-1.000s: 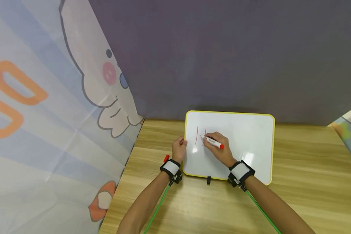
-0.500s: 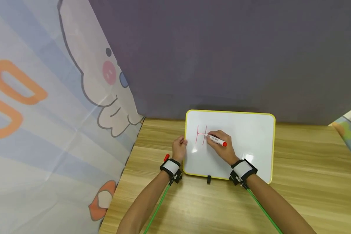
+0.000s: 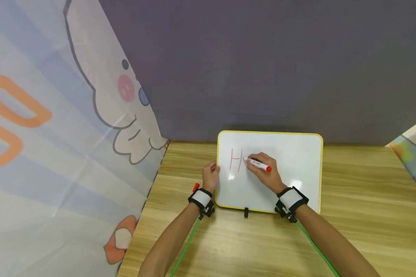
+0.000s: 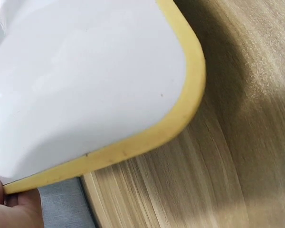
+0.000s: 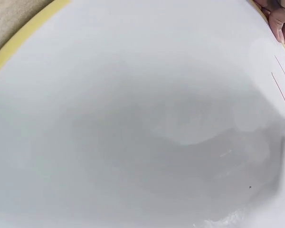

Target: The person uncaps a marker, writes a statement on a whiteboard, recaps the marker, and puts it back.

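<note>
A whiteboard (image 3: 291, 150) with a yellow rim lies tilted up against the dark backdrop. My left hand (image 3: 210, 177) grips its left edge; the left wrist view shows the thumb above the rim and fingers beneath, on the hand (image 4: 14, 213) at the corner. In my right hand (image 3: 269, 176) is a red-ended white marker (image 3: 258, 164), pinched near its tip. That tip points at the board just right of a red letter H (image 3: 236, 158); whether it touches cannot be told. The right wrist view catches some red strokes (image 5: 281, 92) but not the marker.
A red marker cap (image 3: 196, 187) lies on the wooden table (image 3: 360, 215), left of the board. Beneath the board's lower rim sits a small black piece (image 3: 246, 212). A printed cloth (image 3: 90, 184) hangs at the left, and the dark backdrop (image 3: 263, 69) rises behind.
The marker has drawn the crossbar between two upright red strokes, making an H. My right hand has shifted rightward, the tip now past the right stroke. My left hand keeps its grip.
</note>
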A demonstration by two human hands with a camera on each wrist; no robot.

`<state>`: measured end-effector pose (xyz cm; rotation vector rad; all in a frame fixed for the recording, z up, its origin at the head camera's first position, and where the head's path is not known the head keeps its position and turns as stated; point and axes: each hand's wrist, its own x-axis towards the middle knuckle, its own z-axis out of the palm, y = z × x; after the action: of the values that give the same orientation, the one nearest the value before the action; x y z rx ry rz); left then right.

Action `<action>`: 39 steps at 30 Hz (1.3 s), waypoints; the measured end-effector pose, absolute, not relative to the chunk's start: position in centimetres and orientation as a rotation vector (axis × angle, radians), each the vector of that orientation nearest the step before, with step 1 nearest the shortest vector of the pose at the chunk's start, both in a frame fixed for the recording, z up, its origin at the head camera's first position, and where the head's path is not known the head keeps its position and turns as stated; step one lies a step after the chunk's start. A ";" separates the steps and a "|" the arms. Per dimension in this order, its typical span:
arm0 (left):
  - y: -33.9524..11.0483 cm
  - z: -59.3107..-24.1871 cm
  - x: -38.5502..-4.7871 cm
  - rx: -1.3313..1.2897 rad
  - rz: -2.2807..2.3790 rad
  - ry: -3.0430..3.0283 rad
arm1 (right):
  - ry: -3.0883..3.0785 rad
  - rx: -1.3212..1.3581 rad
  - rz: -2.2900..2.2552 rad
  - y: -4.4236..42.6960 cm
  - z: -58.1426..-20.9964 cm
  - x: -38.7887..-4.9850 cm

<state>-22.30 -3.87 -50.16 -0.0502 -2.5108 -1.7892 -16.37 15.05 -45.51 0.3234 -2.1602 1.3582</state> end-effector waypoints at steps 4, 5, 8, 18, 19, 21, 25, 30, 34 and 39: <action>-3.8 -50.1 -22.2 -0.040 -1.795 -2.526 | -2.184 0.321 1.393 15.1 -45.8 -16.2; -3.9 -50.1 -22.2 -0.040 -1.793 -2.530 | -2.186 0.321 1.398 15.2 -45.8 -16.1; -3.9 -50.1 -22.2 -0.046 -1.777 -2.527 | -2.178 0.304 1.378 15.6 -45.9 -16.1; -3.7 -49.9 -22.1 -0.055 -1.786 -2.534 | -2.182 0.359 1.404 15.7 -46.3 -16.2; -3.7 -49.9 -22.1 -0.049 -1.789 -2.533 | -2.192 0.385 1.409 15.6 -46.4 -16.1; -3.8 -50.0 -22.3 -0.045 -1.785 -2.532 | -2.195 0.408 1.415 15.7 -46.6 -15.8; -3.9 -50.2 -22.6 -0.048 -1.770 -2.517 | -2.154 0.380 1.394 16.2 -46.7 -15.7; -4.0 -50.3 -22.5 -0.029 -1.779 -2.523 | -2.094 0.270 1.322 16.6 -46.0 -16.1; -4.0 -50.4 -22.4 -0.030 -1.768 -2.531 | -2.090 0.200 1.278 17.0 -46.3 -16.8; -3.9 -50.4 -22.3 -0.025 -1.784 -2.531 | -2.094 0.199 1.252 17.8 -47.7 -17.8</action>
<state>-22.31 -3.86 -50.37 -0.0254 -2.5307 -1.7838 -17.78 17.84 -47.71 0.1986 -2.0940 1.2524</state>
